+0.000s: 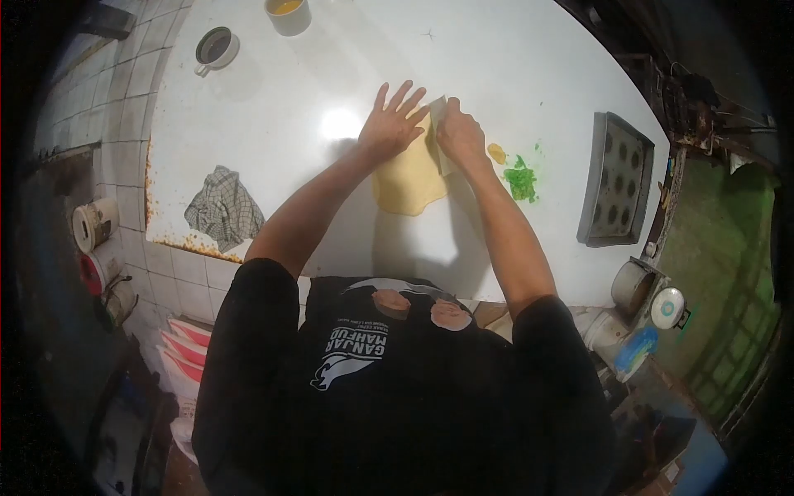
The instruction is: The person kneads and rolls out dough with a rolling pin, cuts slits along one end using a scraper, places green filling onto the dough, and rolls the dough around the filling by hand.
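Note:
A flat sheet of pale yellow dough (407, 183) lies on the white table in front of me. My left hand (392, 126) rests on its upper part with the fingers spread. At the dough's right edge, my right hand (460, 134) is closed around a flat, pale scraper (437, 111), which stands along that edge; part of it is hidden by the hand. Just right of this hand are a small yellow dough scrap (496, 154) and a patch of green bits (521, 181).
A grey metal tray (589, 194) with dark round marks sits at the table's right side. A checked cloth (222, 207) lies at the left. Farther back stand a cup with dark contents (227, 54) and a white cup with yellow contents (289, 25). Rust lines the left edge.

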Action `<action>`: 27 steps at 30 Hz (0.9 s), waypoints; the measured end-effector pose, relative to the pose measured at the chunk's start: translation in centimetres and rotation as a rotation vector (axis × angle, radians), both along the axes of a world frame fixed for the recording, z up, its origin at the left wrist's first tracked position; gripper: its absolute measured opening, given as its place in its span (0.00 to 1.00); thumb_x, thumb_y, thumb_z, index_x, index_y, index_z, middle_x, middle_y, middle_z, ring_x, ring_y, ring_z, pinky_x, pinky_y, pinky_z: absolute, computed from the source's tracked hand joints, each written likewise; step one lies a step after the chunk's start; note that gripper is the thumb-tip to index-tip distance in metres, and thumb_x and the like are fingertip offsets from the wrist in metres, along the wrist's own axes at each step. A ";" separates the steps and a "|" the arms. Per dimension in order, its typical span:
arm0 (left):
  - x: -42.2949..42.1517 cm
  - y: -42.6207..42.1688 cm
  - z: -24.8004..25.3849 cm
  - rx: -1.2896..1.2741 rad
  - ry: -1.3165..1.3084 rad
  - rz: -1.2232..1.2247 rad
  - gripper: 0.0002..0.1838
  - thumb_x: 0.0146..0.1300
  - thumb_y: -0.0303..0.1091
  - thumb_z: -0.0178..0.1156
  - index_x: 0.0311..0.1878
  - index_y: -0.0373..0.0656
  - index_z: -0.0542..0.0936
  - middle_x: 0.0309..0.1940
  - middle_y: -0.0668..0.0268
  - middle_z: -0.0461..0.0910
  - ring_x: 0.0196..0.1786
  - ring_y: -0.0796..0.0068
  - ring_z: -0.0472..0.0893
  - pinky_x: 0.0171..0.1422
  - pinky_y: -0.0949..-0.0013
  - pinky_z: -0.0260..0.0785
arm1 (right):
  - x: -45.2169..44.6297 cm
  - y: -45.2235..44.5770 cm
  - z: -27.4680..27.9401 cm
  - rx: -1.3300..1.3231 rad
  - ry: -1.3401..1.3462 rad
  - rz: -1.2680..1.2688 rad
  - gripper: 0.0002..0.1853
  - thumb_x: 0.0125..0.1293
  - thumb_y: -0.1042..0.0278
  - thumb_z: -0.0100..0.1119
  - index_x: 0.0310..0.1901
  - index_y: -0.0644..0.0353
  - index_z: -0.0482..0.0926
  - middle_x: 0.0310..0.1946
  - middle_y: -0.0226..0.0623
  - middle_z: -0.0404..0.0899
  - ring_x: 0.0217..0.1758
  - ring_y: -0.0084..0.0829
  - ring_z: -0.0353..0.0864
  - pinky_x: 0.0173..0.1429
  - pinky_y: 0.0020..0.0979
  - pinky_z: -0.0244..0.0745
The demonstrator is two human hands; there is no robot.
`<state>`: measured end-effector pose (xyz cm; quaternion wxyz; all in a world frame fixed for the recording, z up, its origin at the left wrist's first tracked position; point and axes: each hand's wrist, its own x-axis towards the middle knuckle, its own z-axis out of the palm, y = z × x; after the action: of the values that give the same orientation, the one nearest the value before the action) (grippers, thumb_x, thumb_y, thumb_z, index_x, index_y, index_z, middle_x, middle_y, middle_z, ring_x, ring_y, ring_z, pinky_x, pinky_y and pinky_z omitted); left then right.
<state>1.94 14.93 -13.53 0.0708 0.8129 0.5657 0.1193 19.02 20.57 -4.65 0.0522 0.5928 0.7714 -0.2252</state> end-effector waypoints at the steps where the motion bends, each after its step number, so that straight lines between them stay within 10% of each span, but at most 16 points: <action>1: -0.1 -0.1 -0.1 -0.004 -0.001 0.000 0.31 0.80 0.52 0.61 0.82 0.56 0.75 0.90 0.66 0.59 0.93 0.54 0.51 0.92 0.28 0.43 | 0.0 -0.1 -0.2 0.008 0.016 -0.003 0.17 0.73 0.69 0.61 0.56 0.67 0.70 0.38 0.66 0.89 0.44 0.67 0.92 0.49 0.62 0.86; 27: -0.8 -1.7 -0.3 0.037 -0.104 0.010 0.31 0.79 0.49 0.64 0.81 0.54 0.74 0.89 0.64 0.63 0.92 0.52 0.54 0.92 0.29 0.45 | -1.0 -1.6 1.5 -0.090 -0.024 -0.042 0.16 0.74 0.69 0.57 0.57 0.69 0.70 0.41 0.70 0.89 0.48 0.68 0.92 0.54 0.63 0.85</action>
<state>1.19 13.20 -13.88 0.0845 0.8039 0.5630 0.1721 18.01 18.97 -3.12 0.0834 0.6087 0.7472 -0.2536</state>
